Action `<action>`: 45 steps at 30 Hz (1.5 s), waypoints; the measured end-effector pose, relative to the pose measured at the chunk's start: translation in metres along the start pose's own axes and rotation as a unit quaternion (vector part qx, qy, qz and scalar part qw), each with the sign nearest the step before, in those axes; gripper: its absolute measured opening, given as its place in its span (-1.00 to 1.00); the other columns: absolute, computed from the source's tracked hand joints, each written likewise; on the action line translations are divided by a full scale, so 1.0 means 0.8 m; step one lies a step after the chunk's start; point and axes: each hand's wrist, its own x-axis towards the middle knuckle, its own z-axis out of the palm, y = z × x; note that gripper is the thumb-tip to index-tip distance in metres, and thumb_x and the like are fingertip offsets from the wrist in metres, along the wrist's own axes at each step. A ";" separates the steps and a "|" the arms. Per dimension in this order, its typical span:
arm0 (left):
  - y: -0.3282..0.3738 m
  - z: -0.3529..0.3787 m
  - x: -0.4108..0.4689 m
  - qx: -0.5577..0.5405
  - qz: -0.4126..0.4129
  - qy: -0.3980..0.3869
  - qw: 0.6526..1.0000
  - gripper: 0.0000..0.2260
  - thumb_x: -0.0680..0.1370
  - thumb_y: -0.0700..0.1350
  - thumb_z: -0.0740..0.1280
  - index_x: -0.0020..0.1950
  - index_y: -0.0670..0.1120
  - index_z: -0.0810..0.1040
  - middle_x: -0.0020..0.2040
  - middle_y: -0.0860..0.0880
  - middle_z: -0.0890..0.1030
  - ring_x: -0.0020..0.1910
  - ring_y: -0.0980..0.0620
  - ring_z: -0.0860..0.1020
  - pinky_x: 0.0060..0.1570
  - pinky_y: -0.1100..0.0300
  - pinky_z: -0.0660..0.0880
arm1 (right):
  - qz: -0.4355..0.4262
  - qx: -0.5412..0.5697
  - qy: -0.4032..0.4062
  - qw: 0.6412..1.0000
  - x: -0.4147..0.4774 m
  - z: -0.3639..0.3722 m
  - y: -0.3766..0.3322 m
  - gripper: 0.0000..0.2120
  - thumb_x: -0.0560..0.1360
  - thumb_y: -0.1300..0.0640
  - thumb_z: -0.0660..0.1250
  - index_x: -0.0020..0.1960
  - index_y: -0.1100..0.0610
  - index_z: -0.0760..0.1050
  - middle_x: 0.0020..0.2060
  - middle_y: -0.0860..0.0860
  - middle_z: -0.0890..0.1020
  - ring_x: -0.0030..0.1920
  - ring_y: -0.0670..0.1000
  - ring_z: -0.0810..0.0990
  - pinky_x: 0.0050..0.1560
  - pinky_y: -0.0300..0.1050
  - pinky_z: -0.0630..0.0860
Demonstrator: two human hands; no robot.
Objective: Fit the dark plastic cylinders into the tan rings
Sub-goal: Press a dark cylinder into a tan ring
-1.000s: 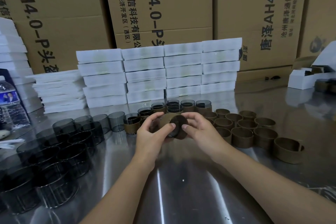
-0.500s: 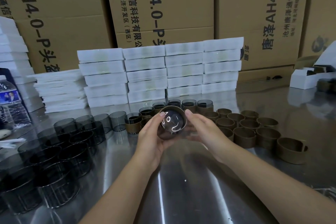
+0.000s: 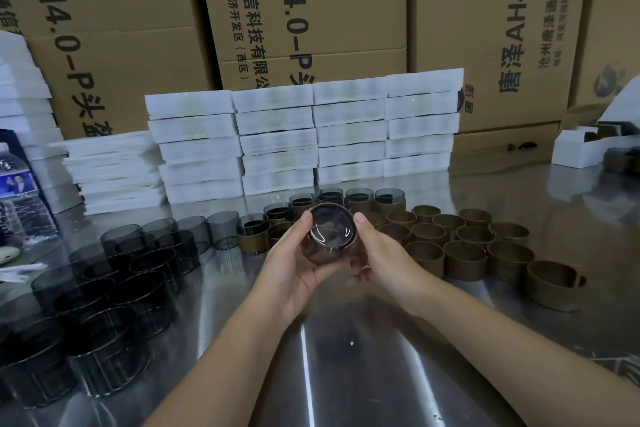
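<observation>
Both hands hold one dark plastic cylinder (image 3: 329, 234) above the middle of the steel table (image 3: 346, 357), its glossy flat end facing me. A tan ring shows around its rim. My left hand (image 3: 294, 263) grips it from the left and below, my right hand (image 3: 377, 258) from the right, thumbs on the rim. Several loose dark cylinders (image 3: 114, 284) stand at the left. Several empty tan rings (image 3: 464, 246) stand at the right. A few cylinders set in tan rings (image 3: 252, 232) stand just behind my hands.
Stacks of white flat boxes (image 3: 277, 142) line the back of the table, with large cardboard cartons (image 3: 311, 10) behind them. A water bottle (image 3: 17, 194) stands at the far left. An open white box (image 3: 588, 146) sits at the far right.
The piece was turned so the cylinder's glossy end faces me, and both hands lifted it slightly. The tan ring that was seen side-on now shows only around the rim.
</observation>
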 end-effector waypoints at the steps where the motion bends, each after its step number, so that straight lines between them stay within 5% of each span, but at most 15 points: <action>1: 0.000 0.000 0.000 -0.004 -0.001 -0.002 1.000 -0.52 0.35 0.03 0.41 0.19 -0.19 0.57 0.09 -0.23 0.67 -0.01 -0.17 0.68 -0.18 0.03 0.64 | -0.001 -0.012 0.010 1.000 0.000 0.000 -0.001 -0.54 0.63 -0.20 0.01 -0.19 0.00 0.55 -0.58 -0.12 0.51 -0.54 -0.14 0.48 -0.35 -0.22 0.47; 5: -0.003 0.001 0.000 -0.008 -0.006 -0.006 1.000 -0.42 0.36 0.06 0.40 0.28 -0.24 0.52 0.16 -0.26 0.63 0.10 -0.20 0.65 -0.14 0.04 0.64 | -0.005 -0.033 0.031 0.999 -0.004 0.000 -0.006 -0.56 0.64 -0.16 -0.01 -0.21 0.00 0.49 -0.50 -0.05 0.44 -0.51 -0.08 0.44 -0.53 -0.35 0.38; 22: -0.009 -0.005 0.010 -0.045 -0.039 -0.027 0.998 -0.45 0.38 0.07 0.35 0.25 -0.25 0.50 0.06 -0.25 0.68 0.00 -0.18 0.68 -0.23 0.06 0.64 | 0.019 -0.043 0.032 0.998 0.002 -0.005 -0.002 -0.56 0.65 -0.16 0.01 -0.20 0.04 0.50 -0.64 -0.14 0.39 -0.61 -0.14 0.36 -0.53 -0.34 0.36; 36: -0.004 -0.002 0.002 -0.051 -0.024 -0.004 0.998 -0.51 0.39 0.10 0.36 0.17 -0.22 0.57 0.04 -0.23 0.69 -0.02 -0.13 0.69 -0.26 0.11 0.63 | 0.018 0.016 0.012 1.000 0.003 -0.005 0.002 -0.62 0.63 -0.15 0.11 -0.13 0.07 0.53 -0.38 -0.01 0.49 -0.49 -0.12 0.44 -0.44 -0.20 0.45; 40: 0.001 -0.002 0.003 -0.073 0.035 0.098 0.992 -0.55 0.45 0.08 0.36 0.22 -0.18 0.55 0.00 -0.15 0.69 -0.09 -0.05 0.70 -0.30 0.13 0.64 | 0.016 -0.014 0.002 1.000 0.003 -0.001 0.004 -0.70 0.65 -0.11 0.06 0.03 -0.05 0.53 -0.23 -0.03 0.60 -0.44 -0.12 0.48 -0.45 -0.21 0.46; 45: 0.021 -0.024 0.010 -0.136 0.136 0.321 0.927 -0.78 0.50 0.00 0.44 0.03 -0.10 0.56 -0.01 -0.10 0.63 0.01 -0.03 0.63 -0.32 0.15 0.64 | 0.035 -0.026 0.025 0.999 0.005 -0.006 0.004 -0.69 0.65 -0.12 0.06 0.06 -0.01 0.51 -0.15 0.00 0.58 -0.39 -0.07 0.48 -0.46 -0.22 0.44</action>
